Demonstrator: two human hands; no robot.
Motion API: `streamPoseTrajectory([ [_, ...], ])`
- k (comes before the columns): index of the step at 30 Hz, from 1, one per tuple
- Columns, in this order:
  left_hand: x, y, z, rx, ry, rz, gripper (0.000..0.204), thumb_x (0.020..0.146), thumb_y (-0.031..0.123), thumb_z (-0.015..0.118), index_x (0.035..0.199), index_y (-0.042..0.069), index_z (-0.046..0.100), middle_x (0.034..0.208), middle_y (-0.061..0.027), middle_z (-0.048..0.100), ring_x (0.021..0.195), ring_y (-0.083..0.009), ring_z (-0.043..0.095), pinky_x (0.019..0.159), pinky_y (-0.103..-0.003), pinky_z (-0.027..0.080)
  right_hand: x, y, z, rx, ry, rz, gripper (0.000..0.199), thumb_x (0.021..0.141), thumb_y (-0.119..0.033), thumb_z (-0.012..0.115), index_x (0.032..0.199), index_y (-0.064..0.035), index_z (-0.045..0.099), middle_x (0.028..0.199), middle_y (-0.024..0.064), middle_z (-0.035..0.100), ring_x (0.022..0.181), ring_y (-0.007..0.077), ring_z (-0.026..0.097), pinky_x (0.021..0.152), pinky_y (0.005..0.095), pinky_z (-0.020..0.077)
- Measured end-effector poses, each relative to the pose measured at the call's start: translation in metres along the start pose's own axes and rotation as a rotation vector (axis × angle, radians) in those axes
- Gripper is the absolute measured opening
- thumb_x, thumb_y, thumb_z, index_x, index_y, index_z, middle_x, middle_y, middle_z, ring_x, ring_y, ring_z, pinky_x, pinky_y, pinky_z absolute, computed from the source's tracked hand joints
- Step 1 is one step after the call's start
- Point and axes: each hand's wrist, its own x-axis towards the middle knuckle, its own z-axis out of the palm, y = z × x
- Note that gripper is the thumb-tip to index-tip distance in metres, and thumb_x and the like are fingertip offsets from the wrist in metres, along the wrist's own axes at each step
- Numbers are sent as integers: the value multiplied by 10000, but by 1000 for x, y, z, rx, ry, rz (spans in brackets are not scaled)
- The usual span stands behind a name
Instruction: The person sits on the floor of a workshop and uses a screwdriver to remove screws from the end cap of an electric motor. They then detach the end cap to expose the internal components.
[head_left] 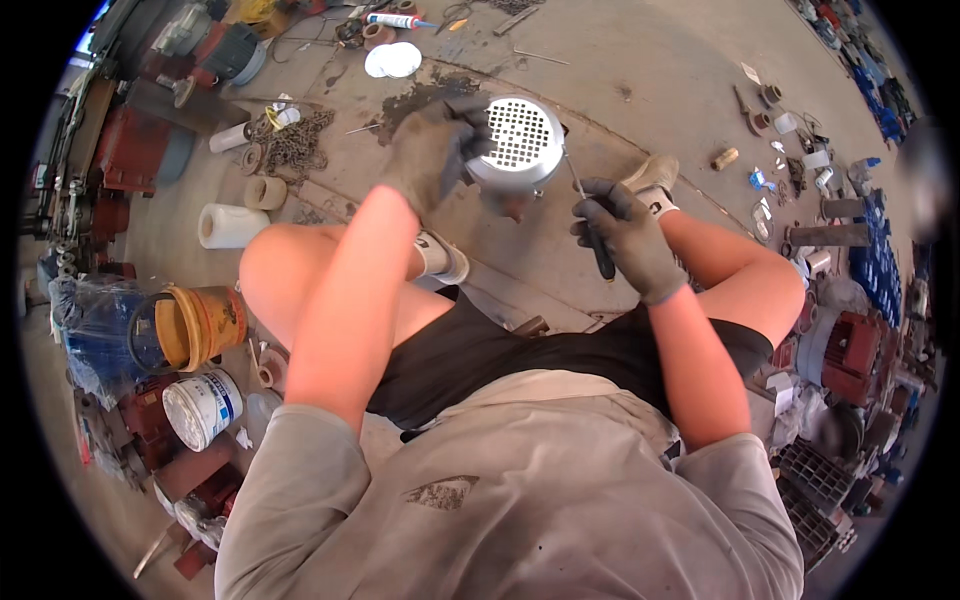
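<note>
**Gloved hands on a perforated fan cover**

A white paint tub with a blue-printed label sits low on the left, beside a yellow-orange bucket with a dark band. A white paper roll lies on the concrete floor, near a rusty chain. Farther off lie two white discs and a sealant tube with a red and white label.

The left hand, in a grey knit glove, curls its fingers over the rim of a silvery metal fan cover, round with a perforated grille, held above the knees. The right hand, gloved too, is closed around the black handle of a screwdriver, whose thin shaft reaches the cover's edge.
</note>
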Motion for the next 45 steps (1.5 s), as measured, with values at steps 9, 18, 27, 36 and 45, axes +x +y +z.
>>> streamPoseTrajectory([
  [9, -47, 16, 33, -28, 41, -264, 323, 1144, 257, 614, 1272, -23, 712, 1007, -70, 760, 782, -111, 673, 584, -206, 496, -7, -63, -17, -272, -132, -49, 377, 1133, -279, 627, 1436, -60, 676, 906, 9, 703, 737, 81, 643, 676, 270, 534],
  [18, -48, 3, 12, -38, 99, -317, 462, 1097, 467, 680, 1165, 12, 724, 738, 53, 476, 634, -74, 420, 542, -227, 327, -25, -8, 33, -272, -99, -134, 328, 1118, -221, 639, 1362, -16, 715, 817, 50, 699, 614, 64, 556, 588, 262, 477],
  [27, -57, 6, 4, -103, 129, -401, 475, 1085, 461, 701, 1143, -9, 737, 720, 61, 459, 614, -65, 399, 516, -226, 298, -17, -32, 56, -398, -102, -118, 281, 1058, -114, 683, 1308, -5, 747, 793, 58, 687, 601, 78, 565, 570, 289, 483],
  [36, -77, 33, 25, 512, 173, -239, 320, 1075, 298, 722, 1038, -14, 781, 726, 16, 610, 589, -59, 519, 493, -231, 350, -23, -54, 38, -925, -76, -540, 315, 954, -112, 785, 1268, -98, 802, 1022, 145, 757, 818, 302, 733, 733, 397, 573],
  [45, -74, 34, 11, 253, 144, -411, 334, 997, 320, 838, 877, 44, 692, 704, -1, 616, 545, -66, 512, 468, -243, 353, -15, -54, 29, -993, -39, -693, 344, 863, -172, 814, 1206, -157, 829, 980, 124, 711, 869, 336, 724, 768, 461, 578],
])
